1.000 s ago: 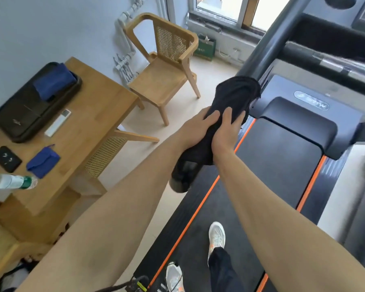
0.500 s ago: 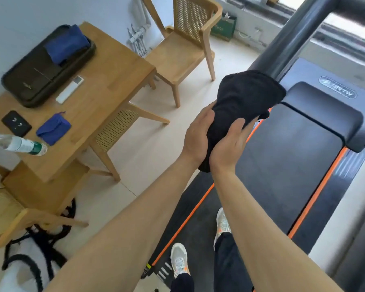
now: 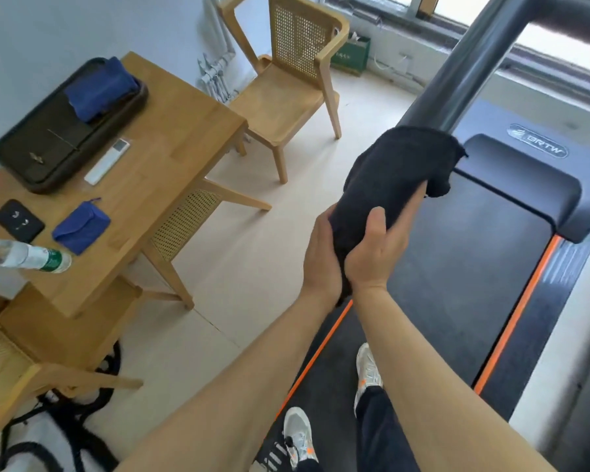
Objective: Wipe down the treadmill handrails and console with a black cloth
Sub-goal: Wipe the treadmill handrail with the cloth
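Since a second ago the two hands have drawn the cloth [image 3: 392, 172] back down the rail [image 3: 457, 80] towards the person. The rail's near end, which stuck out below the hands then, is now covered.

The left hand [image 3: 321, 257] clasps the cloth from the rail's outer side. The right hand [image 3: 377, 253] clasps it from the side over the belt [image 3: 464, 274], thumb laid across the top and fingers curled beneath. Both grip the cloth and nothing else.

The cloth is bunched like a sleeve round the rail's lower stretch. Its upper edge sits just where the bare grey rail comes out, and its tail hangs between the wrists. Whether the rail's tip lies inside the hands I cannot tell, as the cloth hides it.

By my reckoning the job is in its early part. This rail is being rubbed along its length, and the bare stretch above the cloth may or may not be done. The other rail and the console are out of view and, I'd judge, yet to be wiped.
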Demonstrator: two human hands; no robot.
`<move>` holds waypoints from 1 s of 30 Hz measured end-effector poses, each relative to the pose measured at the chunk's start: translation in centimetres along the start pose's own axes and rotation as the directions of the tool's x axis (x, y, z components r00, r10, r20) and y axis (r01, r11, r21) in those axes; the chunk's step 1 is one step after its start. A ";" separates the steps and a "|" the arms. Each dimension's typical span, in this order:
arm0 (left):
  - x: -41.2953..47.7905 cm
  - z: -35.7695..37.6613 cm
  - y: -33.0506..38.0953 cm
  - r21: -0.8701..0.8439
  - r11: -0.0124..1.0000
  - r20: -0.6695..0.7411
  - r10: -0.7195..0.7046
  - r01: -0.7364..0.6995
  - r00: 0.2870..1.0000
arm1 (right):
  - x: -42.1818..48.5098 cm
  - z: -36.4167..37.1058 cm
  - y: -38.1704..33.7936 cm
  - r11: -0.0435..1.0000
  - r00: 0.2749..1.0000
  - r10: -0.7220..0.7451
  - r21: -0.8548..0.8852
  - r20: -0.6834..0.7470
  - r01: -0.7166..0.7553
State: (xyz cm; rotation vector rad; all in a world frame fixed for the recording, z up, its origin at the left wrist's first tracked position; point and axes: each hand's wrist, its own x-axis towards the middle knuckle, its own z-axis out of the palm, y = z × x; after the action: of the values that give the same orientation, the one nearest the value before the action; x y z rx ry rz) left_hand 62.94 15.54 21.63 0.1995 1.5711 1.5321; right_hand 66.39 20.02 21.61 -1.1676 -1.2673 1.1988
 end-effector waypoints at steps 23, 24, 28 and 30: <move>8.8 9.4 12.7 0.704 0.701 0.306 -0.153 -0.115 0.940 | 9.6 -0.6 -4.3 0.828 0.830 0.557 0.051 0.028 -0.558; 9.6 10.3 13.0 0.697 0.710 0.297 -0.154 -0.103 0.942 | 11.4 -0.7 -4.2 0.826 0.827 0.561 0.048 0.023 -0.561; 13.6 15.2 15.0 0.670 0.739 0.273 -0.167 -0.063 0.948 | 18.9 -1.0 -4.2 0.834 0.835 0.551 0.046 0.001 -0.550; 15.2 17.4 15.9 0.672 0.738 0.239 -0.145 -0.056 0.960 | 21.8 -1.2 -4.2 0.822 0.824 0.566 0.067 0.005 -0.565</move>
State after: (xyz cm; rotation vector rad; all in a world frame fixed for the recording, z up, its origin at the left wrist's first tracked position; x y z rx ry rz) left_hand 58.65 41.53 31.24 0.7495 1.8191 0.7768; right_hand 66.66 41.61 26.79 -1.5625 -0.8733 1.6433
